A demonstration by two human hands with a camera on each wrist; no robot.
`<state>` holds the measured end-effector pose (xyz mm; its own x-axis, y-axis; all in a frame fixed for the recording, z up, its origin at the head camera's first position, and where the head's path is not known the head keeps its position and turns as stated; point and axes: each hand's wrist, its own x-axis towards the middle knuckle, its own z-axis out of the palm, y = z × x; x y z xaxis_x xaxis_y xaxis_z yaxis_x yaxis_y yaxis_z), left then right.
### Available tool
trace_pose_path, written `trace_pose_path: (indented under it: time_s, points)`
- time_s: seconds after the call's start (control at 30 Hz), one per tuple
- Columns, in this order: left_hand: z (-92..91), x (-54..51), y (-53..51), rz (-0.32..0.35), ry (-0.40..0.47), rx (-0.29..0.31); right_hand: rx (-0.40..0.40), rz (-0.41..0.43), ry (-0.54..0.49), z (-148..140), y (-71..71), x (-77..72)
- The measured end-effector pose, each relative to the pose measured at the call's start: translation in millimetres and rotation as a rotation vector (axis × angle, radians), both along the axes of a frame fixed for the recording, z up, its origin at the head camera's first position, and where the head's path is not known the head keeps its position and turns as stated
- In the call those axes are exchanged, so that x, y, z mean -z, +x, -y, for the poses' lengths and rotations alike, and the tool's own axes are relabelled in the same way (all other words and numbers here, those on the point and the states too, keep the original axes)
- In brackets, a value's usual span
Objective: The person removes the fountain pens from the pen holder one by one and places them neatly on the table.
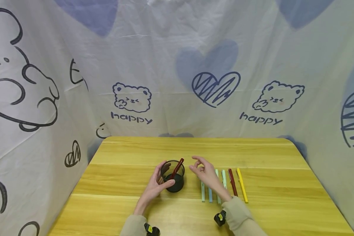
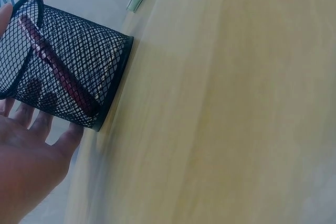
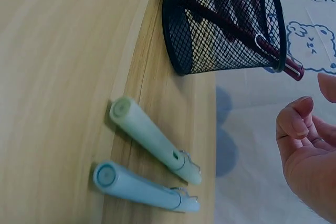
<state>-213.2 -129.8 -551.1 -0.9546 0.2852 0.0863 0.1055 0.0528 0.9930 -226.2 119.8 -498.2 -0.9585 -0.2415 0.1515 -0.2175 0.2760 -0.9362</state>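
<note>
A black mesh pen holder point(image 1: 177, 187) stands upright on the table with one dark red pen point(image 1: 178, 166) leaning inside, its end above the rim. My left hand point(image 1: 154, 188) grips the holder from the left, the thumb at the near side and the fingers round the far side. To the right of the rim, my right hand point(image 1: 207, 173) is raised with loosely bent fingers and nothing in them. Beneath and beside that wrist lie several pens: a light green pen point(image 3: 152, 137), a light blue pen point(image 3: 139, 188), another dark red pen point(image 1: 232, 183) and a yellow pen point(image 1: 242, 186).
The wooden table point(image 1: 106, 183) has its far edge against a white curtain point(image 1: 171, 65) printed with hearts and bears. The curtain also hangs along both sides. The loose pens lie roughly parallel in a row right of the holder.
</note>
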Motion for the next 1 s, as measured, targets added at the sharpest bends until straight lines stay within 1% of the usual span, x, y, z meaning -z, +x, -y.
trace_pose_path:
  time_s: [0.2,0.53,0.7,0.8,1.0]
  points:
    - [0.3,0.0,-0.4,-0.019,0.003,0.01,-0.015,-0.004,0.038,8.3,-3.8,1.2]
    - [1.0,1.2,-0.8,-0.041,-0.01,0.015,-0.027,0.032,0.049,21.4,-6.6,0.1]
    - [1.1,1.5,-0.8,-0.038,-0.006,0.022,-0.045,0.02,0.047,24.7,-5.8,-1.2]
    - [0.7,0.8,-0.6,-0.031,0.001,0.023,-0.043,0.02,0.045,26.4,-6.2,-1.4]
    - [1.0,0.6,0.0,-0.028,0.015,0.026,-0.048,-0.009,0.044,30.4,-6.0,-2.7]
